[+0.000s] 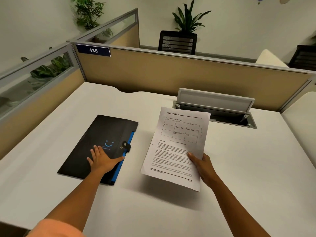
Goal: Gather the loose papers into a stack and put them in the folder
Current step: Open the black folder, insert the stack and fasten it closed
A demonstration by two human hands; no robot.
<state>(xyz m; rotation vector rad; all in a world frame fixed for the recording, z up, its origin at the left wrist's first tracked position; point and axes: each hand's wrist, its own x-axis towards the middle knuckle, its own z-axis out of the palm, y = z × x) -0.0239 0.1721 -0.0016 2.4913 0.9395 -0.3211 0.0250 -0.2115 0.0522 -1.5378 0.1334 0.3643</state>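
A black folder with a blue smiley mark, a snap tab and a blue inner edge lies closed and slanted on the white desk, left of centre. My left hand rests flat on its lower part, fingers spread, thumb reaching towards the blue edge. To the right, my right hand grips a stack of printed papers by its lower right edge, thumb on top. The stack is lifted off the desk and tilted, with a table and text on the top sheet. Folder and papers are apart.
An open grey cable hatch sits in the desk behind the papers. Tan cubicle partitions close off the back and left, with a sign reading 435. Beyond them are black chairs and potted plants. A second desk adjoins on the right.
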